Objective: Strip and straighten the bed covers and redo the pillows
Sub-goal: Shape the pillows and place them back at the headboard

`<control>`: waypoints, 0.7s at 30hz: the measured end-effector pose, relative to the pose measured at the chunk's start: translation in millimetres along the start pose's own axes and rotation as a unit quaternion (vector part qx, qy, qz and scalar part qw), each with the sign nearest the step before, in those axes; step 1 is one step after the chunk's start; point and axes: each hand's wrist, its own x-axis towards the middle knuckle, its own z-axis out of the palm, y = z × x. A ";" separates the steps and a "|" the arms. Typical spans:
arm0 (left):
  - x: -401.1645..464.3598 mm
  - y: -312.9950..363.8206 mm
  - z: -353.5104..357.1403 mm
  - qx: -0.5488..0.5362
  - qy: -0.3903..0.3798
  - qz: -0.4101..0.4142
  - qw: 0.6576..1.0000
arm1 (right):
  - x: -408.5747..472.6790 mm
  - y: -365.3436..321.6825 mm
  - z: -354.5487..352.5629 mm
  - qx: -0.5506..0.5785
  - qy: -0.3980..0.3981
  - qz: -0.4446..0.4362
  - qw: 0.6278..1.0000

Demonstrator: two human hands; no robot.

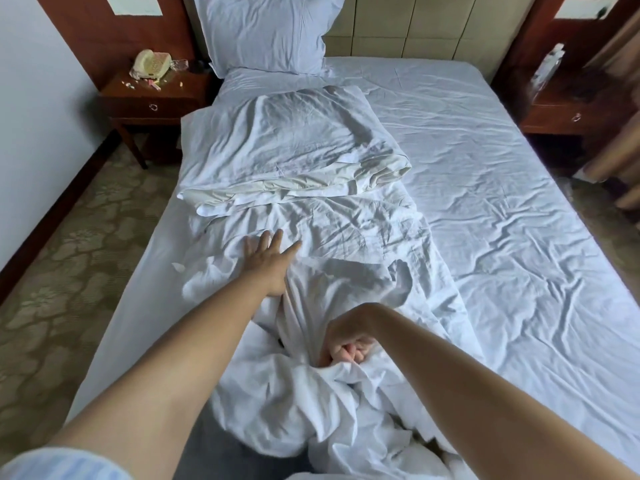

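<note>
The left hand [268, 263] lies flat on the cover [329, 289], fingers straight and spread, palm down on the crumpled white cloth. The right hand [346, 344] is nearer the person and to the right of the left hand, fist curled tight round a bunched fold of the same cover, with the cloth drawn up into a ridge between the two hands. Below the right hand the cover piles into a loose heap at the foot of the bed.

Beyond the left hand, further up the bed, a folded duvet [287, 150] lies on the left half of the mattress, its creamy edge showing along the near side. Beyond that a pillow [266, 32] stands upright against the padded headboard [408, 26]. To the right of both hands the sheet [502, 185] stretches wrinkled over the rest of the mattress, with nothing lying on it.

Far off to the left of the left hand, a wooden nightstand [156, 98] carries a cream telephone [152, 64], a glass dish beside it, and a few small scraps I cannot make out. A second nightstand [568, 112] stands far to the right of the right hand, by the curtain [616, 140]. Patterned carpet [69, 254] runs along the left side of the bed. A pale striped sleeve [52, 465] shows at the bottom left corner.
</note>
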 end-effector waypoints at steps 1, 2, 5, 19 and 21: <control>4.1 1.3 0.8 0.010 -0.045 -0.004 0.999 | 1.5 -2.7 0.6 -0.013 -0.008 0.001 1.000; 5.7 2.3 1.0 0.016 -0.091 -0.004 0.996 | -1.7 -9.3 0.6 -0.003 -0.001 -0.010 1.000; 4.8 -0.8 -3.1 -0.002 -0.227 0.022 0.974 | -12.4 -23.3 -12.5 0.037 0.159 -0.097 0.982; -26.0 -5.4 2.8 0.018 -0.384 0.051 0.922 | -9.7 12.0 -32.3 -0.290 0.236 0.066 0.925; -27.9 0.8 8.1 0.091 -0.324 0.069 0.939 | -2.2 15.4 -28.3 -0.318 0.225 0.092 0.916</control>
